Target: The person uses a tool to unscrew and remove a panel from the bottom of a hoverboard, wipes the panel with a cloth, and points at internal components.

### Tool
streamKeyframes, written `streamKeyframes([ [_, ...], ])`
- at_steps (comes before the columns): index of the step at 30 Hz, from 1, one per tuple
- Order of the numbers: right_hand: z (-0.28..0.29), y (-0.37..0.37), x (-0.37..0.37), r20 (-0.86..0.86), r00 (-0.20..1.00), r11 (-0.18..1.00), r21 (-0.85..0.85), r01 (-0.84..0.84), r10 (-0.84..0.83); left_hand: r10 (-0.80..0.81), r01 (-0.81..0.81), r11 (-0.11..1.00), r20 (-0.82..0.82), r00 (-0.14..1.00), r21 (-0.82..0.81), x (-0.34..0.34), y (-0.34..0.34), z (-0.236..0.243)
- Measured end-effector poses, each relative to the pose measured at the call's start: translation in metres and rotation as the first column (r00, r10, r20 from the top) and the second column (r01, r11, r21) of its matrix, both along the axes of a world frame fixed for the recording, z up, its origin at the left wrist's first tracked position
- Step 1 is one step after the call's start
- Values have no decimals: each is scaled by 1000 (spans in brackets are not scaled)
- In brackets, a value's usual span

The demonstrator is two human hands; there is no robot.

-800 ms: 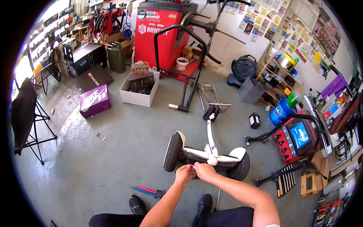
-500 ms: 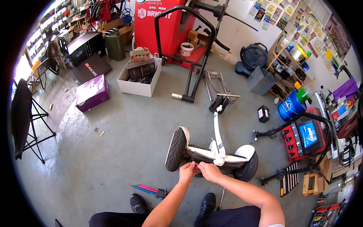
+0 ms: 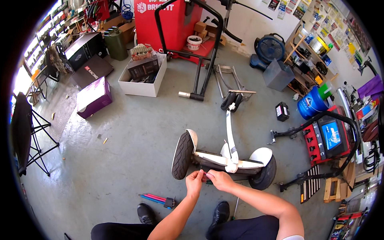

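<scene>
Below me lies a white and black two-wheeled self-balancing scooter [image 3: 231, 162], with its steering stem pointing away from me. My left hand [image 3: 194, 182] and my right hand [image 3: 220, 179] meet at its near underside. Both have closed fingers around a small, thin pink item [image 3: 205, 173], mostly hidden by them. Beside my left arm, a black holder [image 3: 169, 202] with pink and blue rods [image 3: 154, 197] rests on the grey floor. A long thin metal tool [image 3: 236, 208] lies near my right shoe [image 3: 221, 214].
Around the floor [image 3: 112, 160] stand a folding chair [image 3: 22, 132], a purple box [image 3: 94, 98], a white box [image 3: 144, 86], a metal frame [image 3: 234, 80], a small black battery [image 3: 282, 112], a blue bucket [image 3: 309, 102] and a red charger [image 3: 326, 134].
The view has shifted slightly. My hands stay together at the scooter's near underside with the pink item between them, their fingers only slightly changed in position.
</scene>
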State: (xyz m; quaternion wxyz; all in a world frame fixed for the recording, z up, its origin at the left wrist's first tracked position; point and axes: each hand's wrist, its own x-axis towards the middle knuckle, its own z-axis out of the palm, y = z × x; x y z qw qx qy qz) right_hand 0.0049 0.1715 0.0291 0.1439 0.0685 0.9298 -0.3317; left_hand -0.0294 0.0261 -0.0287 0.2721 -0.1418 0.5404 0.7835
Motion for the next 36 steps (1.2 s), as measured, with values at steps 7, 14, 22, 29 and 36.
streamKeyframes([
  [7,-1,4,-7,-2,1000,1000,-8,26,-26,58,-60,997,40,998,54,-7,8,-5],
  [14,17,8,1,-38,998,972,225,62,-55,13,-26,992,105,994,127,-7,7,-8],
  [22,58,0,-6,-105,994,970,241,-18,45,7,-130,899,285,959,418,-9,2,-5],
  [29,42,12,5,49,986,908,384,-166,160,-13,13,996,3,1000,84,-12,3,-16],
  [36,47,18,4,171,974,870,445,-213,151,-60,59,997,23,998,51,-12,1,-17],
])
